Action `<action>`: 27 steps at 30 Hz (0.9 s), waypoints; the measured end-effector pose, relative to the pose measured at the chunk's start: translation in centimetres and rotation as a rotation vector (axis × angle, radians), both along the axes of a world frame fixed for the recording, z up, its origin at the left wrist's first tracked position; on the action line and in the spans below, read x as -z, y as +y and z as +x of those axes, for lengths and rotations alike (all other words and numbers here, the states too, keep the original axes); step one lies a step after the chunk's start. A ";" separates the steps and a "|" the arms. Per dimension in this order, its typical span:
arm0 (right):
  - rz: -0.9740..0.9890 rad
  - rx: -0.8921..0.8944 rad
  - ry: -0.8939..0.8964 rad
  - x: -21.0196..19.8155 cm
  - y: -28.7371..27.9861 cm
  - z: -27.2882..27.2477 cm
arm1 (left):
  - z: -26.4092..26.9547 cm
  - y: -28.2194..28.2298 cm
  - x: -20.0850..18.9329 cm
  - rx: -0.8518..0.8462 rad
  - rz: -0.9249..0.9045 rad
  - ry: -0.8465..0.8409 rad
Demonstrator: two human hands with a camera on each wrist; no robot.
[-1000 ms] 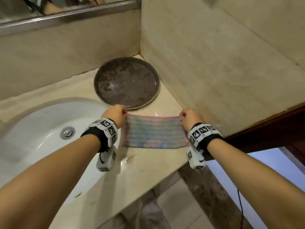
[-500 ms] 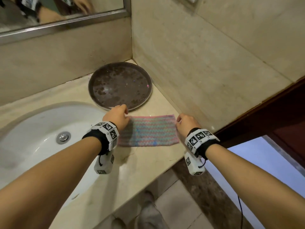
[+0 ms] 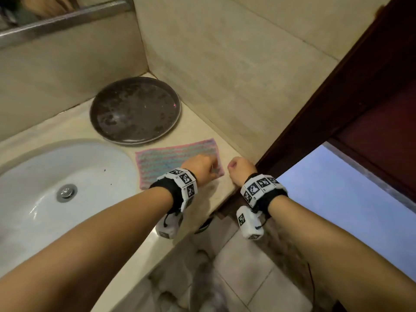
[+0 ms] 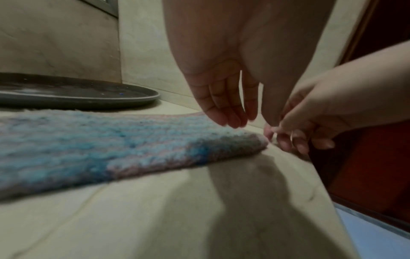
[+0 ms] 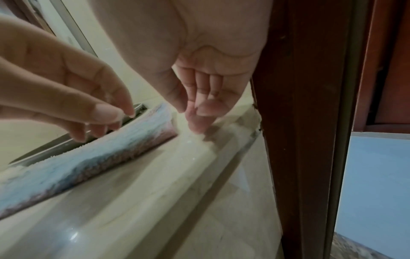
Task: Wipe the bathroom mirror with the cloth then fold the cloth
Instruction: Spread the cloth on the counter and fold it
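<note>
The pink-and-blue striped cloth (image 3: 171, 158) lies folded flat on the beige counter (image 3: 202, 199), just in front of the round tray. My left hand (image 3: 202, 167) hovers over the cloth's near right corner, fingers (image 4: 226, 108) hanging straight and relaxed just above the cloth (image 4: 111, 145), holding nothing. My right hand (image 3: 239, 168) is beside the cloth's right edge, by the counter's end; its fingers (image 5: 197, 105) are loosely curled and empty, close to the cloth (image 5: 99, 157). A strip of the mirror (image 3: 45, 5) shows at the top left.
A dark round tray (image 3: 135, 111) sits in the counter's back corner. The white sink (image 3: 33, 221) with its drain (image 3: 66, 192) lies to the left. A tiled wall and a dark wooden door frame (image 3: 337, 104) close off the right. The tiled floor lies below the counter's edge.
Both hands have let go of the cloth's far corners, and it now lies flat. My left hand has moved right, over its near right corner; my right hand has drawn back.
</note>
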State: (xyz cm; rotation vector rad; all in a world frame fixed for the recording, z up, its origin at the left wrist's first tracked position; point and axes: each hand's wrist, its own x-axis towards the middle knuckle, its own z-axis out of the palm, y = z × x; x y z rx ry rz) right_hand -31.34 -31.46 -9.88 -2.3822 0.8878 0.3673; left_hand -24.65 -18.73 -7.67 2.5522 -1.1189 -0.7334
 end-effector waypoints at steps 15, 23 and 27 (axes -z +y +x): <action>0.098 0.117 -0.072 1.3 -1.1 0.9 | -1.0 -2.0 2.6 -0.061 -0.060 -0.091; 0.639 0.475 -0.143 1.4 0.1 3.8 | 1.0 1.6 0.9 -0.296 -0.170 0.091; 0.655 0.438 -0.182 1.2 1.2 6.4 | 1.3 3.3 0.8 -0.322 -0.218 0.163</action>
